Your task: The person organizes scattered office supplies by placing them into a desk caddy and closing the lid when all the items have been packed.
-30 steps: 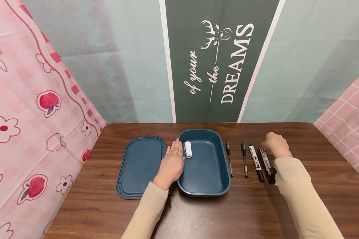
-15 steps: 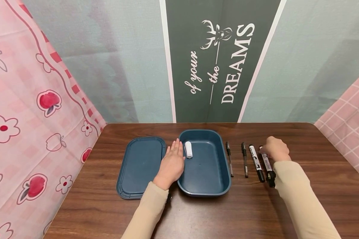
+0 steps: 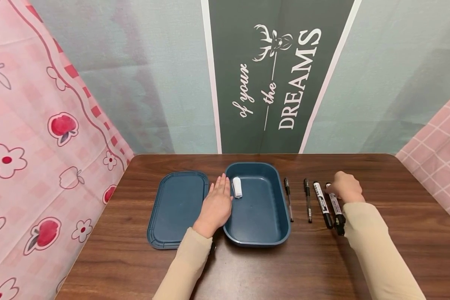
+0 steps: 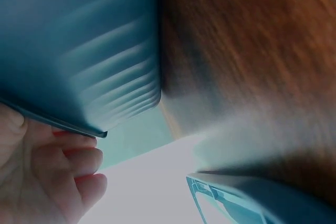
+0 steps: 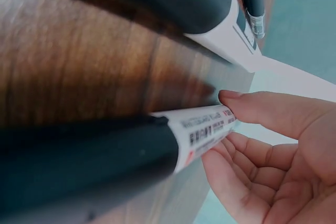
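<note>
My left hand (image 3: 216,205) lies with straight fingers along the left rim of a deep blue plastic box (image 3: 256,241). In the left wrist view its fingers touch the underside of the box rim (image 4: 58,123). A small white object (image 3: 237,187), kind unclear, lies inside the box at the left. My right hand (image 3: 346,187) pinches the far end of a black-and-white marker (image 3: 335,204), the rightmost in the row. The right wrist view shows thumb and fingers on either side of that marker's white barrel (image 5: 202,132). The marker lies on or close to the table.
A flat blue lid (image 3: 178,210) lies left of the box. Right of the box, two black pens (image 3: 288,199) and another marker (image 3: 322,204) lie side by side. The wooden table (image 3: 270,275) ends at a curtain (image 3: 172,83) behind.
Since one second ago my right hand has shifted slightly toward me, and its thumb has come over the rightmost marker. The left hand and the box stay put. The head view shifts slightly.
</note>
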Demonstrator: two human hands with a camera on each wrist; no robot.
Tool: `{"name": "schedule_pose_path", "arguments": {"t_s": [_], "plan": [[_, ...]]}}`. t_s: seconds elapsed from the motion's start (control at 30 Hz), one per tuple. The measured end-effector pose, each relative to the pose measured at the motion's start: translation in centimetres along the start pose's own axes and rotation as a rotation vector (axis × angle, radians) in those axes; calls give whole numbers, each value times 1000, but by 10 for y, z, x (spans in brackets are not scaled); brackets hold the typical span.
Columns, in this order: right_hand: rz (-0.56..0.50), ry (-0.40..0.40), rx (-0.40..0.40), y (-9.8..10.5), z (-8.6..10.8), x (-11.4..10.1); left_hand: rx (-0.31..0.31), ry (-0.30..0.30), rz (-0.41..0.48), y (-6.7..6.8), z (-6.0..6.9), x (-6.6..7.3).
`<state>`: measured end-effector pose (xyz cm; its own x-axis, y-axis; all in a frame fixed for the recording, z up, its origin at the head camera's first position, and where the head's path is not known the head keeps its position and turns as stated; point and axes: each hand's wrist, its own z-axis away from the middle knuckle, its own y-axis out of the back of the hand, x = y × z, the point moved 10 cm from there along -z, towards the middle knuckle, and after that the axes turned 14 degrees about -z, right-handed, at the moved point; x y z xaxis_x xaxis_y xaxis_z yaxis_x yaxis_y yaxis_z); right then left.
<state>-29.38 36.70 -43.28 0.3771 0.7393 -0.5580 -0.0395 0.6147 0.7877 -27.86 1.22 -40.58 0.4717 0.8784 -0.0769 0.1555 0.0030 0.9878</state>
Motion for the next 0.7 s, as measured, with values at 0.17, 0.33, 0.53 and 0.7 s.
{"name": "schedule_pose_path", "arguments": {"t_s": [0.17,0.33,0.53,0.7], "plan": [[-7,17,-2,1,0,0,-4,-1,-7,-1,0,0],[-15,12,-11,1,0,2,-8,2,-1,-1,0,0],[-32,6,-18,0,-1,4,-3,1,12,0,0,0],[-63,7,-21,1,-3,6,-5,0,19,-1,0,0]]}}
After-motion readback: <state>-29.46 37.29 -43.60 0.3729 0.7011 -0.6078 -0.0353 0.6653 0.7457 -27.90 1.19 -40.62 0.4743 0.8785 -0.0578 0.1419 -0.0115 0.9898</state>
